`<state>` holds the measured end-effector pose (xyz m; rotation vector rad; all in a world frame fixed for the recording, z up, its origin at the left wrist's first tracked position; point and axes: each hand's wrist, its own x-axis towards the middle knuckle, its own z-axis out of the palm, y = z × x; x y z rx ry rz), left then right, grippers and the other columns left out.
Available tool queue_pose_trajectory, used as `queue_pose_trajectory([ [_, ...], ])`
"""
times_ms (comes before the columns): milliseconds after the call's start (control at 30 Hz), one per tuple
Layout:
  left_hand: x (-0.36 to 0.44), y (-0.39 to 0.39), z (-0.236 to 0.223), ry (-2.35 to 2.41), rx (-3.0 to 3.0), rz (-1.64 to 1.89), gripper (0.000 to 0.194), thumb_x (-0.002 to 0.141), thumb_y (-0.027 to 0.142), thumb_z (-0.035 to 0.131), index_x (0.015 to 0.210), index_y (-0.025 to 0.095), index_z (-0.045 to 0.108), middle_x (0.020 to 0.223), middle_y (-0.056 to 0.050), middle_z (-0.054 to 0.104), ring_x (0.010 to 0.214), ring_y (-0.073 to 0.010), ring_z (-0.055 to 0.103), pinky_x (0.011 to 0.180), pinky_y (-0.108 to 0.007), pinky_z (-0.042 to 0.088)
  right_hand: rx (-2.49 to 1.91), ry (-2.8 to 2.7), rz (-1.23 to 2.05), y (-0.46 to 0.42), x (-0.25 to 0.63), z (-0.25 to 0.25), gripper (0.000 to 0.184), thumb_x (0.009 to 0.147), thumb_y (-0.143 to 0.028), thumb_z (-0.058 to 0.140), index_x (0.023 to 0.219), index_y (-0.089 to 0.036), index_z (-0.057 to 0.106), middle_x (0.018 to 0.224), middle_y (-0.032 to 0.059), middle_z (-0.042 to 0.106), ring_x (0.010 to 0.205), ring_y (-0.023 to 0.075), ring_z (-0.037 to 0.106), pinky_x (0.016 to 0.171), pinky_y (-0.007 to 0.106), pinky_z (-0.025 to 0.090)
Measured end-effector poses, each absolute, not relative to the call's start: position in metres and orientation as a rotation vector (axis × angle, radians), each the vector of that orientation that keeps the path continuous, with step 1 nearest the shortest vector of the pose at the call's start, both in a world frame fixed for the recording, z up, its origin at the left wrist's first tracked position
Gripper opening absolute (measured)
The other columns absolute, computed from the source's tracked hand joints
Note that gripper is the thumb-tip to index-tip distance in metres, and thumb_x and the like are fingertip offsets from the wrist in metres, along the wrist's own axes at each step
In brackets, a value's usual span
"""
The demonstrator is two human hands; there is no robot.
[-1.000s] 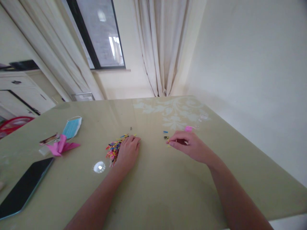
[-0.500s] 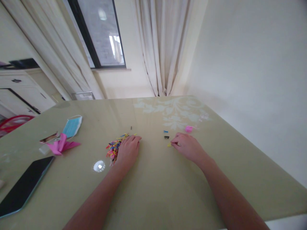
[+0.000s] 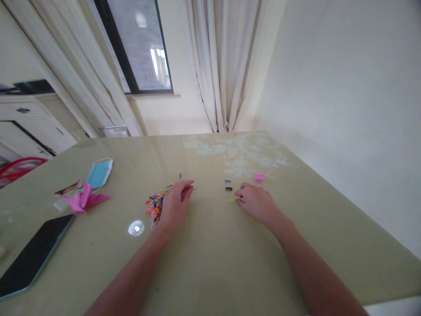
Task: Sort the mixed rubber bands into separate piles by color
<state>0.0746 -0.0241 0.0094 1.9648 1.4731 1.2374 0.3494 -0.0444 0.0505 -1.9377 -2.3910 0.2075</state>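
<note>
A heap of small, many-coloured pieces point(image 3: 155, 205) that look like elastic bands lies on the table, partly hidden by my left hand point(image 3: 176, 202). That hand is curled with thumb and fingers together, and a thin blue piece point(image 3: 194, 189) pokes out at the fingertips. Across from it, my right hand point(image 3: 258, 202) rests low over the table, its fingers slightly apart. A yellow piece point(image 3: 232, 199) lies by its fingertips. Black pieces point(image 3: 228, 189) and another blue piece point(image 3: 227, 181) lie just beyond, in a rough column.
A pink ball-like thing point(image 3: 259, 177) sits behind my right hand. At left are a pink folded-paper shape point(image 3: 84, 199), a blue face mask point(image 3: 99, 174), a phone point(image 3: 34, 252) and a shiny clear dome point(image 3: 136, 228). A wall point(image 3: 355, 131) borders the table's right side.
My right fingers have parted from the yellow piece, which stays on the table. My left fingers have lifted and curled inward, and a blue piece now shows at their tips.
</note>
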Motion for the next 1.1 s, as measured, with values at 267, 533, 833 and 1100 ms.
queue_pose_trajectory([
  [267,0.097,-0.047,0.031,0.941,1.502,1.299,0.032,0.089,0.037,0.077,0.116,0.021,0.07,0.097,-0.006,0.079,0.092,-0.0184,0.077,0.087,-0.032,0.063,-1.188,-1.974,0.581,-0.06,0.322,0.052,0.033,0.09,-0.036,0.08,0.119,-0.02,0.075,0.096,0.0037,0.073,0.062,0.0119,0.055,0.064,0.027,0.047],
  [533,0.1,-0.052,0.032,0.924,1.552,1.226,0.035,0.091,0.041,0.073,0.119,0.019,0.069,0.103,-0.009,0.08,0.094,-0.0203,0.077,0.087,-0.035,0.063,-1.063,-1.823,0.698,-0.068,0.313,0.058,0.014,0.096,-0.034,0.073,0.091,-0.022,0.079,0.079,0.0021,0.07,0.065,0.0136,0.054,0.061,0.027,0.041],
  [833,0.078,-0.03,0.007,1.597,2.357,0.875,0.023,0.099,0.026,0.058,0.116,0.022,0.073,0.12,-0.01,0.075,0.116,-0.0302,0.066,0.107,-0.051,0.049,-0.771,-1.319,1.15,-0.069,0.331,0.069,0.027,0.083,-0.049,0.084,0.08,-0.022,0.08,0.066,0.0009,0.066,0.052,0.0102,0.039,0.048,0.026,0.027],
  [1100,0.072,-0.025,-0.002,1.784,2.614,0.514,0.024,0.102,0.027,0.052,0.105,0.023,0.075,0.114,-0.011,0.075,0.111,-0.032,0.065,0.1,-0.05,0.048,-0.737,-1.243,1.179,-0.068,0.331,0.069,0.033,0.081,-0.054,0.086,0.074,-0.023,0.076,0.064,0.0003,0.062,0.054,0.0111,0.039,0.05,0.027,0.028],
])
